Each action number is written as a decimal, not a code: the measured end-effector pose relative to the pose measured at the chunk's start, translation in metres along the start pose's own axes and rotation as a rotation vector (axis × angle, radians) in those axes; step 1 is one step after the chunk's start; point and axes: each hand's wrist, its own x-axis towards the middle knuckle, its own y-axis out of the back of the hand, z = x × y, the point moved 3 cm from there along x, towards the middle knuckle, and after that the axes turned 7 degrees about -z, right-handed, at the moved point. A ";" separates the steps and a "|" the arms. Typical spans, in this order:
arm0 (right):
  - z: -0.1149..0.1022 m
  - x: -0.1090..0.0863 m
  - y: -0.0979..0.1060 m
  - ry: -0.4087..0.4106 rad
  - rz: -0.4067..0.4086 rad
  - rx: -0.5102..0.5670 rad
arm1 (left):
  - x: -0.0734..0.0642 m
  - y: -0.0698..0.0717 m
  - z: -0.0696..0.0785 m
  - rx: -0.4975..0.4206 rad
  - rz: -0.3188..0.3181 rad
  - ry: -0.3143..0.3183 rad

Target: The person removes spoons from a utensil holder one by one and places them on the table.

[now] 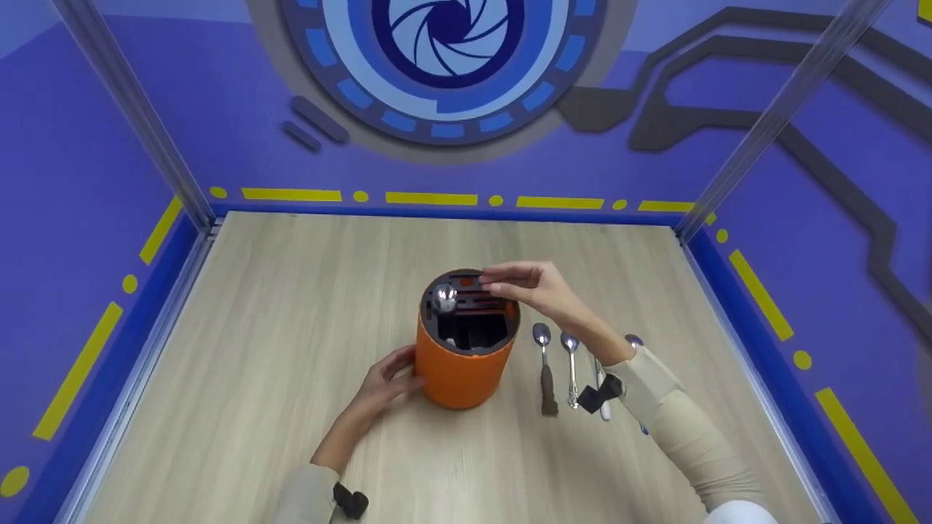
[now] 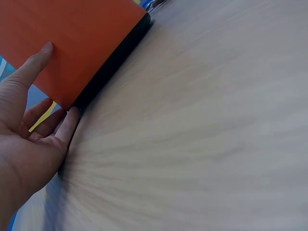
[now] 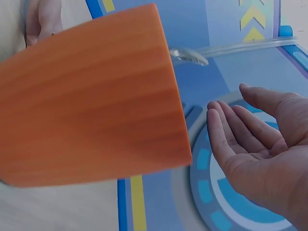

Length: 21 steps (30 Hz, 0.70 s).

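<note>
An orange cylindrical utensil holder (image 1: pixel 462 382) with a black slotted top stands upright on the table. One spoon (image 1: pixel 445 298) is in it, its shiny bowl sticking up above the rim; in the right wrist view this spoon (image 3: pixel 190 56) pokes out past the rim. My left hand (image 1: pixel 386 382) touches the holder's lower left side, thumb straight along the orange wall (image 2: pixel 72 43) and fingers near its base. Over the right part of the rim hovers my right hand (image 1: pixel 535 287), fingers loosely extended and holding nothing.
To the right of the holder lie a brown-handled spoon (image 1: pixel 546 371), an ornate silver spoon (image 1: pixel 571 364) and further cutlery partly hidden under my right forearm. Blue printed walls (image 1: pixel 393 171) with metal corner posts enclose the wooden table (image 1: pixel 291 291).
</note>
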 end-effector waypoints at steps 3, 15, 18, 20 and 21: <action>-0.001 0.005 -0.011 0.005 -0.039 -0.019 | 0.000 0.000 -0.001 0.009 0.007 0.003; 0.002 0.020 -0.032 0.022 -0.053 -0.098 | 0.002 -0.001 -0.001 -0.044 0.002 0.006; 0.003 0.022 -0.035 0.030 -0.064 -0.100 | 0.002 0.000 -0.002 -0.041 0.010 0.012; 0.005 0.023 -0.036 0.037 -0.073 -0.103 | 0.003 0.000 -0.002 -0.041 0.011 0.010; 0.005 0.023 -0.037 0.039 -0.075 -0.103 | 0.003 0.000 -0.003 -0.047 0.011 0.009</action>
